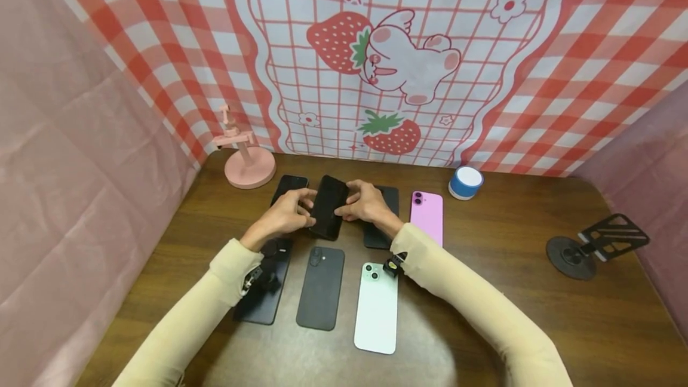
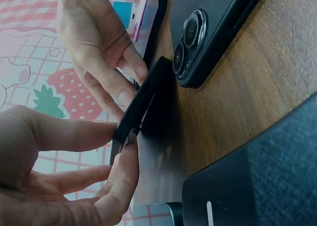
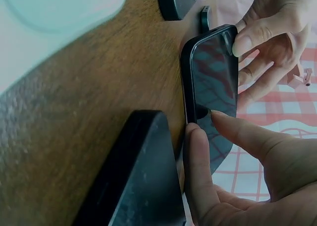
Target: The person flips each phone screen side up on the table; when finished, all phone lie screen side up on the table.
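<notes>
Between both hands is a black smartphone (image 1: 329,208), its dark glossy screen facing up and one edge tilted off the table in the left wrist view. My left hand (image 1: 291,212) pinches its left side, thumb on the face and fingers beneath. On the opposite side, my right hand (image 1: 368,203) grips the edge between thumb and fingers, as the right wrist view shows. Partly behind the left hand lies another dark phone (image 1: 290,183). A dark phone (image 1: 380,239) lies under the right hand and wrist, partly covered by them.
Nearer me lie a black phone (image 1: 263,303), a dark grey phone (image 1: 321,291) and a pale green phone (image 1: 376,315). A pink phone (image 1: 427,214) is right of the hands. Around them stand a pink stand (image 1: 249,167), a blue-and-white cylinder (image 1: 466,183) and a black folding stand (image 1: 572,257).
</notes>
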A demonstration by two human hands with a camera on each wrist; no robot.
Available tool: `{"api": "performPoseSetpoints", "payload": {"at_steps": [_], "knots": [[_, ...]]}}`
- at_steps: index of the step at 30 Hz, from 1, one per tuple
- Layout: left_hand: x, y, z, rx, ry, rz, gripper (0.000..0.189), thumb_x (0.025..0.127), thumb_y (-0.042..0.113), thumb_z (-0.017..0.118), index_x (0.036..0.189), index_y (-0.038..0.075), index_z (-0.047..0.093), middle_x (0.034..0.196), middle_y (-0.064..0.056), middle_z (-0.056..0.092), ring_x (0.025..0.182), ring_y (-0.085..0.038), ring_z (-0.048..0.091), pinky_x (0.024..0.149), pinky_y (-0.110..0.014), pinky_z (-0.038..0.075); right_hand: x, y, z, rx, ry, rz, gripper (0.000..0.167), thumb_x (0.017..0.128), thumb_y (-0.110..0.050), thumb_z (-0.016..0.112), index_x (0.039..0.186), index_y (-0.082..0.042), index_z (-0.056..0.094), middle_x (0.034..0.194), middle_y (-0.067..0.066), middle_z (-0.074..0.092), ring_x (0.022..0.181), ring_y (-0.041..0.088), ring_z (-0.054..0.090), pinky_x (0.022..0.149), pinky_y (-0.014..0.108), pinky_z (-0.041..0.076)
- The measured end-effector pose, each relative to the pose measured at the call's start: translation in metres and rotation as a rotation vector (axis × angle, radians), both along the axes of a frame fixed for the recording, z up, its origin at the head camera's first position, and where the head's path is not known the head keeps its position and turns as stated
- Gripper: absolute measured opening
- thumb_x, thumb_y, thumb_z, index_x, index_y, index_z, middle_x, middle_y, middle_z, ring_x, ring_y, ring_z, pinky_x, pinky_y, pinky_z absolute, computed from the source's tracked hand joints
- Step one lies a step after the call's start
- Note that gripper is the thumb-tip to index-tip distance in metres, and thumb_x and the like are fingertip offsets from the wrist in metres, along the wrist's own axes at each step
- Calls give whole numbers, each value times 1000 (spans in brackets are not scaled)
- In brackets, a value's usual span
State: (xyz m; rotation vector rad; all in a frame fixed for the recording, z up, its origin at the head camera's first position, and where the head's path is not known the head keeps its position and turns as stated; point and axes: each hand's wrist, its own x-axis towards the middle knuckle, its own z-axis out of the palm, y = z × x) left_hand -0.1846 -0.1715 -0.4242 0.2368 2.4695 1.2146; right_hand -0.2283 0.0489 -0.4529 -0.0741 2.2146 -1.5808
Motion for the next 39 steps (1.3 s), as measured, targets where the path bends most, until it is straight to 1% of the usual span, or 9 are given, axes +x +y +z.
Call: {"api": "performPoseSetpoints", "payload": {"at_steps": [3,8,13,16,20,23,31,35,39], "knots": [[-1,2,-3,-31,-5,10,70,92,3,72,155,-1,43,132,-25,60,109,-34,72,84,-37,60,0,1,0,20,0,8,83,80,2,86,153,-1,47,116,26,67,64,15,73,67,32,64],[-3,7,-9,-125,24,16,71,87,4,77,152,-2,47,129,-23,65,108,-32,73,90,-40,59,-1,3,0,56,13,18,83,80,3,86,153,-3,47,114,25,68,66,17,75,67,32,64],[-5,11,-10,-192,45,32,73,84,6,80,150,-3,50,126,-22,67,100,-27,74,93,-42,57,-3,2,2,58,28,29,84,79,5,86,153,-2,47,115,25,68,66,17,74,67,32,64],[-6,13,-10,-224,60,31,73,83,8,82,148,-4,52,124,-22,68,99,-27,72,95,-43,55,-4,2,4,55,30,24,85,78,6,87,153,-3,48,115,26,68,65,17,74,67,33,64],[-8,13,-8,-250,69,31,72,82,11,84,146,-4,53,121,-21,69,107,-31,67,100,-46,52,-5,1,5,58,24,21,86,77,7,87,153,-3,48,116,27,68,65,18,74,67,33,64],[-9,14,-8,-256,59,33,73,82,11,84,146,-4,54,121,-20,69,111,-34,64,101,-47,51,-6,0,6,65,20,21,87,77,7,87,153,-4,47,117,27,68,65,18,74,67,34,64],[-12,16,-9,-261,63,26,74,79,8,84,145,-7,53,120,-21,69,112,-34,63,103,-47,50,-7,1,6,74,13,26,87,78,7,87,154,-5,47,119,26,67,68,17,75,67,32,64],[-13,18,-8,-287,59,10,75,81,8,82,146,-8,51,121,-21,68,114,-35,61,105,-48,49,-8,2,6,75,-8,31,88,78,5,87,155,-6,46,121,26,66,68,17,75,68,32,64],[-12,20,-6,-331,69,-7,75,81,10,81,147,-9,50,121,-21,66,117,-36,59,107,-50,47,-6,5,7,72,-21,46,88,79,2,88,155,-7,45,124,26,66,70,16,74,70,31,64]]}}
